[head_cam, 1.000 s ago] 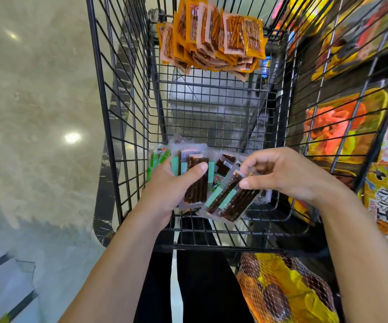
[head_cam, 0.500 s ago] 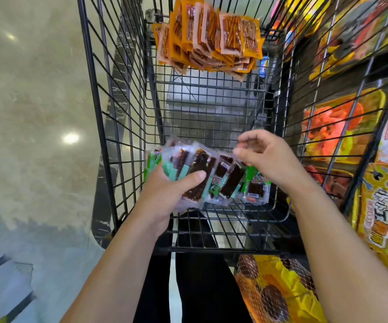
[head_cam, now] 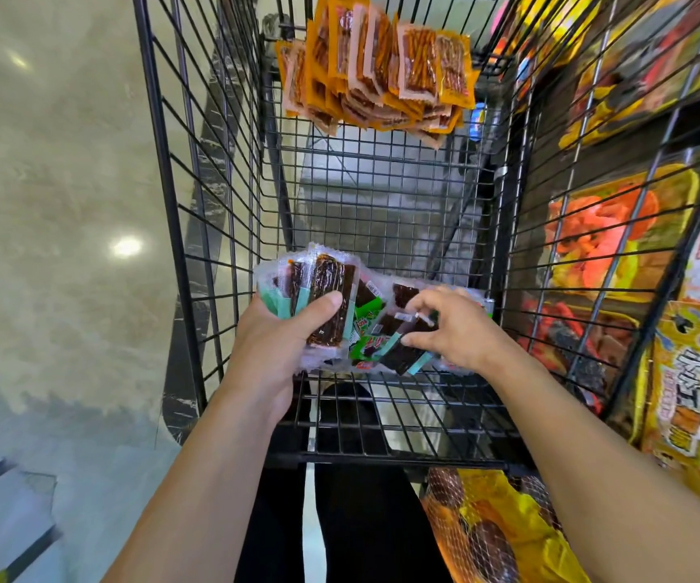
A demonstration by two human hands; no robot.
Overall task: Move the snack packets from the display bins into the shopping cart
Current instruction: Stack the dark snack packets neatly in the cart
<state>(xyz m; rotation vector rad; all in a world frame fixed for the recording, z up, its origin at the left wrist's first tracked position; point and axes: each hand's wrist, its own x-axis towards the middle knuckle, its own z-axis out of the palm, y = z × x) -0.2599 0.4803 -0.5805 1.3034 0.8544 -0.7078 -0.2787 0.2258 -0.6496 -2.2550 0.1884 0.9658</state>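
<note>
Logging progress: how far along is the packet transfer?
Done: a pile of orange packets lies at the far end of the shopping cart. In hand: left hand grips a fan of dark packets over it; right hand pinches one of them. Left: releasing these; more packs show beyond the right wall.

Clear dark snack packets (head_cam: pixel 331 307) fanned above the black wire cart (head_cam: pixel 386 204).

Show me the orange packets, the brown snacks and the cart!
orange packets (head_cam: pixel 375 73), head view, middle of the pile.
brown snacks (head_cam: pixel 325 279), head view, dark middle of the top packet.
cart (head_cam: pixel 382 459), head view, near bottom bar.
</note>
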